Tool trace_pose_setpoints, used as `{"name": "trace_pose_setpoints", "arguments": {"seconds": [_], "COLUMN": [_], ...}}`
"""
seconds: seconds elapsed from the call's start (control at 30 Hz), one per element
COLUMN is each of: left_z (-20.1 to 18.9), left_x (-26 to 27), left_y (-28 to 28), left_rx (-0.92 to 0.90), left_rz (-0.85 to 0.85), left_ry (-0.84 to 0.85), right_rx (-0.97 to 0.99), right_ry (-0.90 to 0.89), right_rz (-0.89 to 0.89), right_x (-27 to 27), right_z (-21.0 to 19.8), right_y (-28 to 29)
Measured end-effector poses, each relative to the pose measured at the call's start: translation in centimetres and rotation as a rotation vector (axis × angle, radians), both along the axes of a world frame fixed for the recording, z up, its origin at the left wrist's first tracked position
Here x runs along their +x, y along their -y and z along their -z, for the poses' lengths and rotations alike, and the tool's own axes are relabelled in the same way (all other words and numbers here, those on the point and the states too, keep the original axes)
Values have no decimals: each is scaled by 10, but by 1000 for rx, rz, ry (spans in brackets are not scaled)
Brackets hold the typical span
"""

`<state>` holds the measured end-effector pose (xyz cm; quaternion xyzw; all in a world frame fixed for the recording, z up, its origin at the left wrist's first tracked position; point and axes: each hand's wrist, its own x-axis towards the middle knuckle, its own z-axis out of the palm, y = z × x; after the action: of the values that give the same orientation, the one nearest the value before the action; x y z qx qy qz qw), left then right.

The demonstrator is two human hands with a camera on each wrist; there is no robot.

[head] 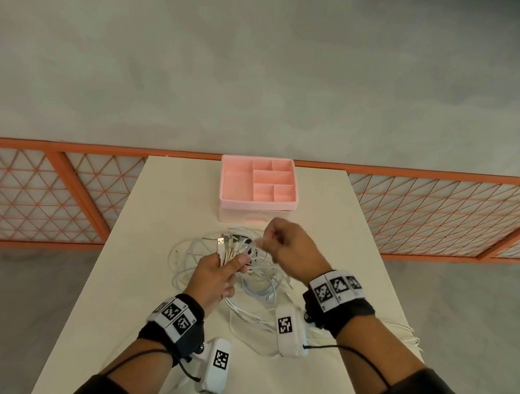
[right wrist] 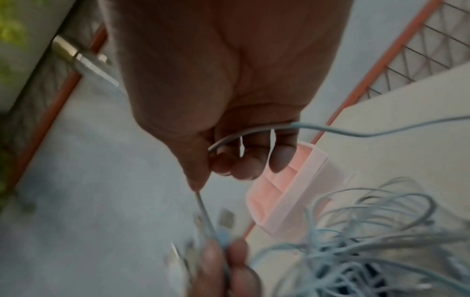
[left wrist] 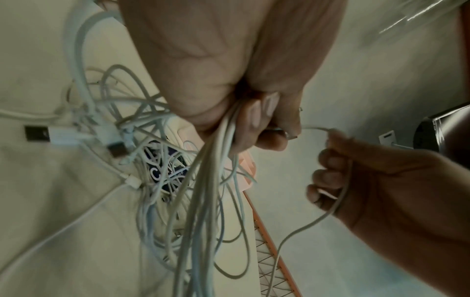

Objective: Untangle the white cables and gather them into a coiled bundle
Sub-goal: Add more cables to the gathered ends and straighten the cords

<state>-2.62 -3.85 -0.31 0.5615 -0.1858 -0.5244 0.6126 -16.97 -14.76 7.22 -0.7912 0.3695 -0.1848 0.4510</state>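
A tangle of white cables [head: 257, 283] lies on the pale table [head: 157, 206] in front of the pink box. My left hand [head: 219, 272] grips several cable ends, their USB plugs [head: 228, 244] fanning up out of the fist. In the left wrist view the gripped strands [left wrist: 216, 160] hang down from that fist into the heap. My right hand [head: 283, 239] is just right of the plugs and pinches a single white cable [right wrist: 254, 132] that runs across its curled fingers [right wrist: 244, 160] and down to my left hand [right wrist: 223, 261].
A pink organiser box [head: 259, 185] with several open compartments stands at the table's far edge. A dark printed card [left wrist: 165, 170] lies under the cables. Orange lattice railing [head: 48, 191] runs behind the table. More white cable hangs over the table's right edge [head: 410, 335].
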Motion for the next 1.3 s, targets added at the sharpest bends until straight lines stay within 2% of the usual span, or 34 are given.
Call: {"name": "trace_pose_setpoints", "arguments": {"seconds": [0.1,0.23,0.3,0.4,0.5,0.6,0.67,0.77,0.83,0.93,1.07,1.2,1.3], "left_z": [2,11,16,18,13,2,-10,-26,-32,-34,-32,-32,-34], "left_x": [5,9,11,11,8,0,-7,-15,-16,-12,-10,-8,-6], "left_y": [-2,-6,-9,-9,-3,5,11,15,17,16,11,9,9], "left_rx": [13,54,63,60,56,46,21,-1,-11,-2,16,4,4], "left_rz": [-23,-60,-73,-78,-80,-28,21,47,43,52,38,21,-9], "left_ry": [2,-14,-25,-26,15,94,141,196,199,162,149,114,123], "right_rx": [19,54,36,41,206,280,179,-105,-70,61,-46,-52,-53], "right_ry": [224,621,676,636,618,514,359,46,-22,-5,-70,-120,-63], "right_rz": [140,456,575,726,799,597,370,108,52,55,112,184,313], "right_x": [3,-6,-14,-29,-35,-29,-22,-12,-8,-4,-6,-13,-26], "right_z": [-25,-64,-75,-69,-50,-34,-23,-1,9,14,10,-3,-18], "right_y": [11,34,44,51,45,26,12,1,-4,-8,-1,11,26]}}
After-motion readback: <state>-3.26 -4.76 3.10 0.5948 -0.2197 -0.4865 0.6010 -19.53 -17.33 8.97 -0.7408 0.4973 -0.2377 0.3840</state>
